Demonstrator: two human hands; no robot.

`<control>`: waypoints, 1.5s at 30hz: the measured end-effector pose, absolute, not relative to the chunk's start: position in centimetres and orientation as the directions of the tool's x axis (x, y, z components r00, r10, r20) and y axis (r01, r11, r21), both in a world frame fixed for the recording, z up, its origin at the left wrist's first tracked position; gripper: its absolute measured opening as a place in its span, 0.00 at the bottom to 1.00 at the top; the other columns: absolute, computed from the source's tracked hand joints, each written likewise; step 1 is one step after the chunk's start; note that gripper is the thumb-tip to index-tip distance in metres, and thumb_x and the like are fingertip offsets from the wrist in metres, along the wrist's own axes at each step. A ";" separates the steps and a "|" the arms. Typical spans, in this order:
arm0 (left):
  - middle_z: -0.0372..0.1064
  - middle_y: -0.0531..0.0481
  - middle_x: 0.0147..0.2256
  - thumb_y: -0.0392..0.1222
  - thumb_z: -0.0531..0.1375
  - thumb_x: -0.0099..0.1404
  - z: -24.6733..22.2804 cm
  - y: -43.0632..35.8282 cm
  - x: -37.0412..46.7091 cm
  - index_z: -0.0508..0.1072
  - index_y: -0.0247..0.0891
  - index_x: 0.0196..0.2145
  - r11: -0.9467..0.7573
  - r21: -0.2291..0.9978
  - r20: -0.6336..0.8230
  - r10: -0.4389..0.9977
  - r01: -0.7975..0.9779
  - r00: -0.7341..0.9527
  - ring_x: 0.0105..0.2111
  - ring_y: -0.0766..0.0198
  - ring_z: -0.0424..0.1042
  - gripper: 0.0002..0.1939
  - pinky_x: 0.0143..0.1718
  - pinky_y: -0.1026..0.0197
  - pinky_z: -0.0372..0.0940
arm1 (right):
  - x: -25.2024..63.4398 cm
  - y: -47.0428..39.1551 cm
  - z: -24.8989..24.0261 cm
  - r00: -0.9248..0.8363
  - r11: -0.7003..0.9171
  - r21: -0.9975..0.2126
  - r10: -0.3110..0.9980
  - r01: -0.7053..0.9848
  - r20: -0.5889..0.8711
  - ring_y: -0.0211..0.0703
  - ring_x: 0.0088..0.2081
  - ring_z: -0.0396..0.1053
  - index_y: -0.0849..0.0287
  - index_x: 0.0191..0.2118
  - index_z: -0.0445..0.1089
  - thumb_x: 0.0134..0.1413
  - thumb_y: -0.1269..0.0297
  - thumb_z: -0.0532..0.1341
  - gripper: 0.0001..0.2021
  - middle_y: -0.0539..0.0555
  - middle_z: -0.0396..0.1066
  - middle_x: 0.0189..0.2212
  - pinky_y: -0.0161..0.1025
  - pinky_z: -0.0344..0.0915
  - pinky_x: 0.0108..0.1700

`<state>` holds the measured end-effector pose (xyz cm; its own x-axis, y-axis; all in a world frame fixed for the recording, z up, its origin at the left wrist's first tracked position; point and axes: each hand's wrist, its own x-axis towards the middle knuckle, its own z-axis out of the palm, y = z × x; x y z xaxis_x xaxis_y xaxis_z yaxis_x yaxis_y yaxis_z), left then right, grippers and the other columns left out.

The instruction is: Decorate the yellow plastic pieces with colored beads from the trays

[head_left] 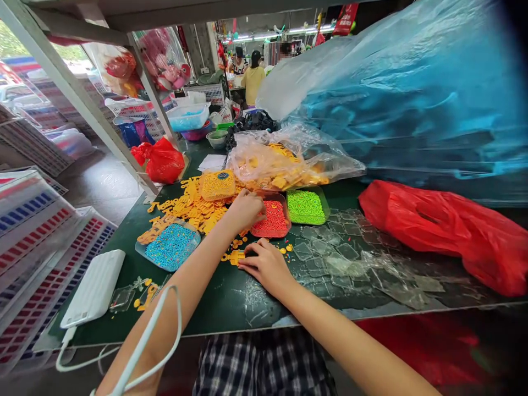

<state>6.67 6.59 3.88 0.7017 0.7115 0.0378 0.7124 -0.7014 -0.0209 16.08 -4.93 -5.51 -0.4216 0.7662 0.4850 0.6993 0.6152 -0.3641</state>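
Note:
My left hand (246, 210) reaches over the left side of a tray of red beads (272, 219), its fingers bent together; whatever they may pinch is hidden. Low on the table, my right hand (270, 267) has its thumb and forefinger at the edge of a small flat yellow plastic piece (236, 257). Trays of blue beads (171, 246), green beads (306, 206) and yellow-orange beads (217, 185) stand around the hands. A heap of yellow plastic pieces (198, 206) lies left of the red beads, and a few loose yellow bits lie near my right hand.
Clear flat plastic pieces (330, 250) cover the table to the right, beside a red plastic bag (437, 225). Behind are a clear bag of yellow pieces (284, 165) and a large blue bag (412, 110). A white power bank (94, 289) with its cable lies at left.

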 end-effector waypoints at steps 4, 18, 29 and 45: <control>0.76 0.40 0.32 0.36 0.64 0.53 2.8 7.3 8.1 0.76 0.37 0.23 -0.670 -0.034 -0.019 0.743 0.742 0.670 0.45 0.47 0.70 0.03 0.51 0.47 0.51 | 16.1 -5.0 -5.3 -0.440 0.610 -0.326 0.769 0.722 0.464 0.43 0.38 0.61 0.48 0.35 0.79 0.58 0.58 0.63 0.07 0.50 0.74 0.38 0.40 0.60 0.37; 0.76 0.41 0.27 0.32 0.61 0.53 2.8 7.1 9.4 0.75 0.35 0.22 -0.610 -0.072 -0.078 0.792 0.789 0.605 0.41 0.47 0.73 0.05 0.53 0.42 0.52 | 16.3 -5.3 -4.5 -0.518 0.641 -0.208 0.738 0.739 0.432 0.44 0.39 0.63 0.51 0.37 0.78 0.61 0.59 0.60 0.09 0.53 0.73 0.37 0.40 0.61 0.36; 0.71 0.44 0.45 0.43 0.56 0.69 5.4 3.3 7.9 0.74 0.34 0.41 -0.569 0.014 0.061 0.821 0.822 0.567 0.48 0.54 0.69 0.11 0.54 0.46 0.61 | 18.3 -5.0 -3.3 -0.207 0.619 -0.535 0.743 0.575 0.637 0.45 0.39 0.71 0.57 0.38 0.73 0.66 0.62 0.51 0.13 0.56 0.75 0.35 0.40 0.66 0.41; 0.72 0.49 0.35 0.43 0.59 0.65 -0.2 -4.6 -2.2 0.78 0.41 0.31 -0.454 0.382 0.045 0.879 0.805 0.475 0.39 0.56 0.68 0.08 0.45 0.53 0.58 | 23.4 -4.2 0.9 0.092 0.413 -0.638 0.790 0.650 0.606 0.40 0.26 0.61 0.58 0.33 0.72 0.62 0.54 0.51 0.17 0.54 0.71 0.29 0.38 0.59 0.30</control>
<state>-2.17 -4.60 -0.20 0.4747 0.8790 0.0449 0.8050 -0.4543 0.3816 23.39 -4.16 0.91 0.0923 0.7903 0.6057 0.6496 0.4133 -0.6382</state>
